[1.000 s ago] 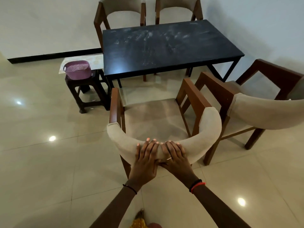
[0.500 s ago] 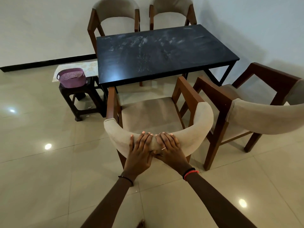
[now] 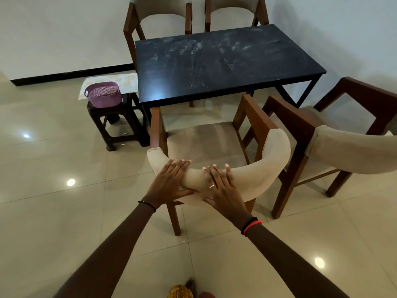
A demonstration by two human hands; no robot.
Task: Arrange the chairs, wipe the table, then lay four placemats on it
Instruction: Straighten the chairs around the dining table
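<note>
A wooden chair with a beige padded backrest (image 3: 265, 166) stands facing the near long side of the black table (image 3: 225, 61), whose top shows whitish dusty smears. My left hand (image 3: 169, 181) and my right hand (image 3: 221, 188) lie side by side on the backrest, fingers over its top edge and thumbs below. A second matching chair (image 3: 348, 151) stands angled at the right, close to the first. Two more chairs (image 3: 159, 11) (image 3: 234, 5) are tucked in at the table's far side. A patterned mat (image 3: 120, 80) lies left of the table.
A purple basket (image 3: 103, 94) sits on a dark stool (image 3: 120, 123) by the table's left end, close to the chair's left arm. White walls run behind and to the right. Glossy tiled floor (image 3: 53, 190) stretches to the left and in front.
The chair has slid forward toward the table. My hands, touching each other before, have spread a little apart on the backrest.
</note>
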